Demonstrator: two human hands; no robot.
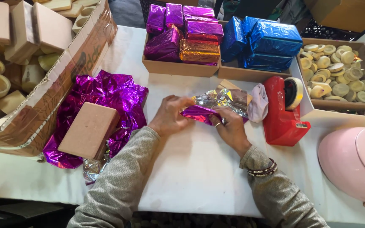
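both hands on a half-wrapped block (216, 105) at the middle of the white table (191, 169), foil purple outside, silver inside. left hand (170, 116) curled closed, fingers pinching the foil at the block's left end. right hand (231, 128) curled over the near right side, fingers pressing the foil down, ring on one finger, bead bracelet (263, 171) at the wrist. grey sleeves on both arms.

just right of the block a red tape dispenser (281, 112), touching or nearly touching the foil edge, cannot tell which. left of the hands a bare tan block (89, 128) lying on a crumpled purple foil sheet (115, 93). far left a big cardboard box (47, 105) with tan blocks and round pieces. behind the hands a tray of purple and gold wrapped blocks (182, 38), next to it blue wrapped blocks (267, 42), then a box of pale round discs (339, 71). pink rounded thing (353, 160) at the right edge.
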